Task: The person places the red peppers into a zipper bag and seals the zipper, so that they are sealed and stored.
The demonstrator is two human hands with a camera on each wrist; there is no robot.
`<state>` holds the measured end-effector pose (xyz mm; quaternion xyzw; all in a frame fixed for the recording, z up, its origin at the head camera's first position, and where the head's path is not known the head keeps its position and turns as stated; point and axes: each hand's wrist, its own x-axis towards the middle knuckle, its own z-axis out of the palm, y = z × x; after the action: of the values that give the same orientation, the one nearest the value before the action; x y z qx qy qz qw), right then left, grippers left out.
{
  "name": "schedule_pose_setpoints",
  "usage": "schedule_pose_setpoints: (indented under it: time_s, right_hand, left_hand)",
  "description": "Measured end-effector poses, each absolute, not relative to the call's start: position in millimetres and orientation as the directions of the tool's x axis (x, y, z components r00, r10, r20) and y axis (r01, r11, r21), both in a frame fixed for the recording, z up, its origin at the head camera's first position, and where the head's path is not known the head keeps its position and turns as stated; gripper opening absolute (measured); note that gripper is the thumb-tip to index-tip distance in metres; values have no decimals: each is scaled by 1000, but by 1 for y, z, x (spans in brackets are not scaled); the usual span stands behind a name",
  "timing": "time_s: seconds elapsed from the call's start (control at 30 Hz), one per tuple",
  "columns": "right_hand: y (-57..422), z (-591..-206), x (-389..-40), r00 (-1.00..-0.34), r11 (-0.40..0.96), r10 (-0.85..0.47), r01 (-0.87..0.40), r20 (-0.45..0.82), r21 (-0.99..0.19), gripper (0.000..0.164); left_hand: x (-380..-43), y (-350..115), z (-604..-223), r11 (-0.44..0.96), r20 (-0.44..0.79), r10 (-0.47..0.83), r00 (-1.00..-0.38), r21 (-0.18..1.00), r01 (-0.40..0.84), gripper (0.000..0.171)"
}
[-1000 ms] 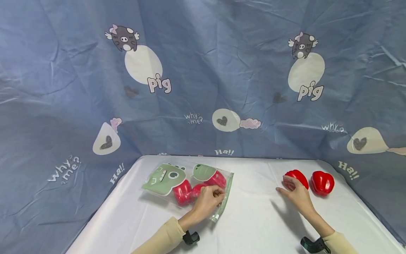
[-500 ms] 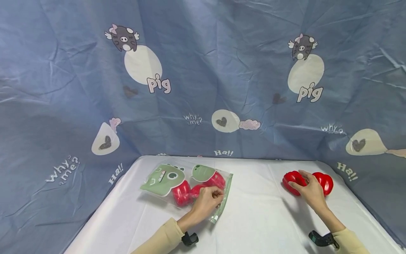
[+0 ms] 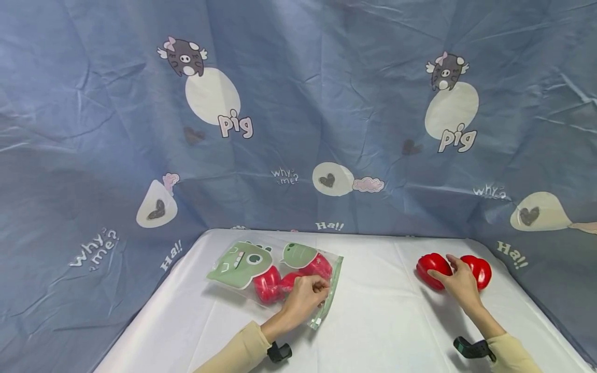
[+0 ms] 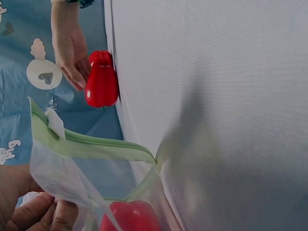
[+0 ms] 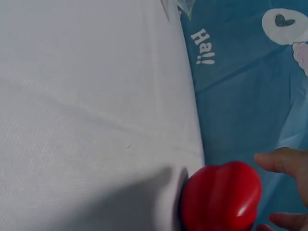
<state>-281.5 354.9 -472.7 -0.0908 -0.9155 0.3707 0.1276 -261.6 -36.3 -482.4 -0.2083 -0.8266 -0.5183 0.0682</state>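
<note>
A clear zip bag with green monster prints lies on the left of the white table, red bell peppers inside it. My left hand pinches the bag near its green zip edge; the mouth gapes in the left wrist view. At the right, two red bell peppers sit side by side, the left one and the right one. My right hand reaches over the left pepper, thumb and forefinger spread at its sides. In the right wrist view its fingertips stand close to that pepper.
A white cloth covers the table, whose back edge meets a blue printed curtain. A white slider sits on the bag's zip. Dark bands circle both wrists.
Over the first half second my right hand shifted right, from the left pepper's near side to between the two peppers; since then it has hardly moved. My left hand and the bag stayed put.
</note>
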Motion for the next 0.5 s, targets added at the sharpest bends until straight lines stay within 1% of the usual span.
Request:
schedule_pose_setpoints:
  time_s: [0.13, 0.3, 0.5]
  right_hand:
    - [359, -478, -285, -951, 700, 277, 103, 135, -707, 84]
    - [362, -486, -289, -953, 694, 277, 110, 122, -712, 84]
    - [364, -496, -289, -954, 659, 294, 151, 67, -737, 87]
  left_hand:
    - [-263, -36, -483, 366, 338, 273, -901, 829, 423, 9]
    - [-262, -37, -482, 374, 338, 266, -903, 827, 420, 9]
    - [-262, -37, -484, 375, 327, 263, -907, 832, 409, 6]
